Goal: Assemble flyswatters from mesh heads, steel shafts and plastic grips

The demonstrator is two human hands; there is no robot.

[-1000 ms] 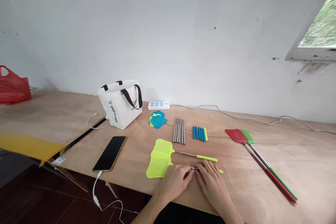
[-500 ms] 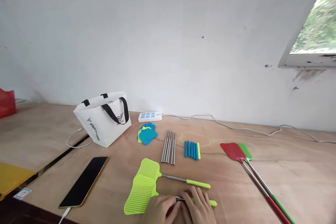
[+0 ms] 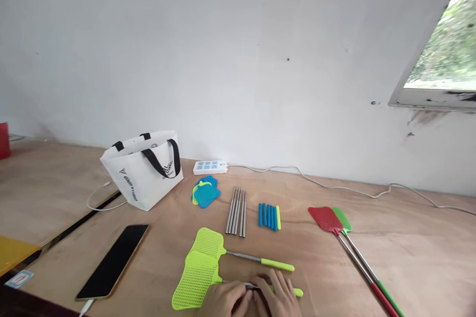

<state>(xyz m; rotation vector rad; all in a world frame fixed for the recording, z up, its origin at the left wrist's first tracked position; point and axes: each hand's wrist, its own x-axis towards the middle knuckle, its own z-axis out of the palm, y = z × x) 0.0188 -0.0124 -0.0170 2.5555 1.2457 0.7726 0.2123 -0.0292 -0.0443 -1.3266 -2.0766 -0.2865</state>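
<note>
At the near edge lies a yellow-green fly swatter [image 3: 197,280], its perforated head to the left. My left hand [image 3: 226,301] is closed at its metal rod, close to the head. My right hand [image 3: 277,296] is closed over the rod and the start of its handle, whose end sticks out to the right. The fingertips of both hands nearly meet, and the rod between them is partly hidden. Just beyond my hands lies a second yellow-green fly swatter [image 3: 242,256], its head partly overlapped by the nearer one.
Metal rods [image 3: 236,212], blue and yellow handle grips [image 3: 269,216] and loose swatter heads [image 3: 207,193] lie farther back. Red [image 3: 325,219] and green [image 3: 342,219] swatters lie right. A phone [image 3: 113,261], a white bag [image 3: 145,171] and a power strip [image 3: 210,167] stand left and behind.
The whole view has shifted slightly, with table items appearing a little lower and more to the left. My hands stay on the nearer fly swatter with hardly any visible movement.
</note>
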